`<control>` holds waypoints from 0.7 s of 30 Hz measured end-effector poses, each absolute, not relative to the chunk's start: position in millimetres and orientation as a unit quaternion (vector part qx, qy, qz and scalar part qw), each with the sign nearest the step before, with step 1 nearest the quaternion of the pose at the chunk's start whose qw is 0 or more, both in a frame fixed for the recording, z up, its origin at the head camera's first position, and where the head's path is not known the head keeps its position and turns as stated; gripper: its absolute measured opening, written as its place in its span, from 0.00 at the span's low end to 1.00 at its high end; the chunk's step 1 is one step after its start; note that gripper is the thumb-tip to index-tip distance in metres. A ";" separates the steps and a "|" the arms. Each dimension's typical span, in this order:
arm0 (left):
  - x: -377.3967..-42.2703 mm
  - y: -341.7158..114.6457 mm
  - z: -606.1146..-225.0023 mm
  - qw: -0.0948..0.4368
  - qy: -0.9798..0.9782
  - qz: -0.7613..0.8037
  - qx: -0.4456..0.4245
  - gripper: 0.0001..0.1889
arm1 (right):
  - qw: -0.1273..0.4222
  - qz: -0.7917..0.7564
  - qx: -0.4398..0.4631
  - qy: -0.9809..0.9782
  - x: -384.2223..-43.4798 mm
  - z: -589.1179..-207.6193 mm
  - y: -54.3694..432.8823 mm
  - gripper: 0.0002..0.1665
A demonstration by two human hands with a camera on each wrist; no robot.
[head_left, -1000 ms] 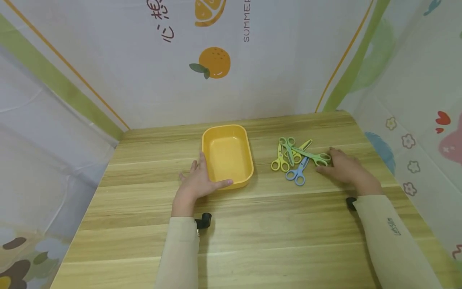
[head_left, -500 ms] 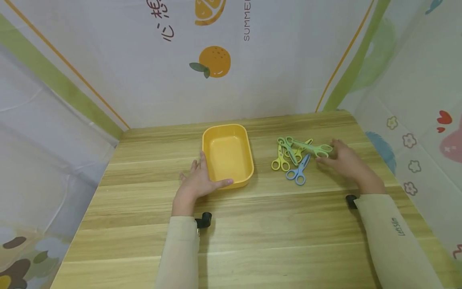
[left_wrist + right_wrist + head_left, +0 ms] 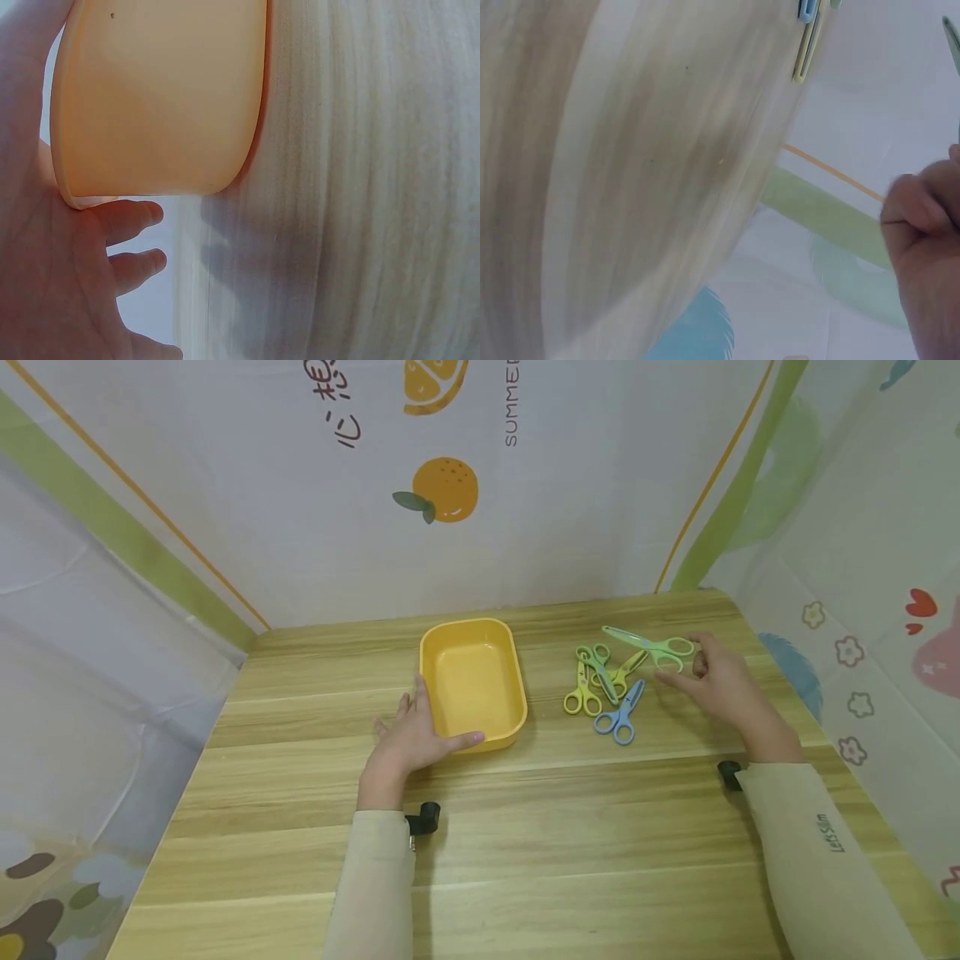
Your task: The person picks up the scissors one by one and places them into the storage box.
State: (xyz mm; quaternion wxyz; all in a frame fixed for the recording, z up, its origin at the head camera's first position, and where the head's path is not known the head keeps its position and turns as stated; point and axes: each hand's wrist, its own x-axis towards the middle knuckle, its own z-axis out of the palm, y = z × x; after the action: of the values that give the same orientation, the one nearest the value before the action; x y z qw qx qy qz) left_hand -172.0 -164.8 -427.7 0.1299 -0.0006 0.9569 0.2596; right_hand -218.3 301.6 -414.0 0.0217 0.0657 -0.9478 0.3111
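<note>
A yellow plastic bin (image 3: 471,689) stands on the table. My left hand (image 3: 411,739) rests at its near left corner, thumb along the near rim and fingers spread beside the left wall. In the left wrist view two fingertips show past the bin's end. My right hand (image 3: 726,689) pinches a pair of green scissors (image 3: 656,646) by the handle loops, blades pointing left, raised above a small pile. That pile has yellow scissors (image 3: 582,675), another green pair (image 3: 603,677), a second yellow pair (image 3: 630,667) and blue scissors (image 3: 625,713).
The wooden table (image 3: 540,860) ends at a white printed curtain (image 3: 570,510) behind, with more curtain along both sides. A black camera mount (image 3: 426,818) sits at the left wrist, another mount (image 3: 729,775) at the right.
My right hand has lifted the green scissors off the pile, away from the other pairs and slightly toward the back. The left hand and bin have stayed in place.
</note>
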 end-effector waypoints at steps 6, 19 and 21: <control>-172.9 -166.8 -430.4 0.131 0.957 0.259 -0.002 0.85 | 0.015 0.308 0.054 -0.950 -216.5 -409.5 299.1 0.57; -172.4 -166.3 -424.4 0.141 0.948 0.284 -0.001 0.87 | 0.037 0.364 0.024 -0.930 -214.7 -398.9 285.5 0.60; -172.4 -166.1 -424.5 0.143 0.947 0.288 -0.004 0.87 | 0.036 0.368 0.023 -0.929 -215.5 -396.7 282.3 0.60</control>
State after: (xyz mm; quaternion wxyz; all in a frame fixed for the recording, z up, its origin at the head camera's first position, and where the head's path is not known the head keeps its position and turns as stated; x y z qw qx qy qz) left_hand -172.4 -166.1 -424.5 0.1434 -0.0040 0.9469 0.2877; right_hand -215.5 282.3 -396.7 0.0360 0.0234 -0.9288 0.3681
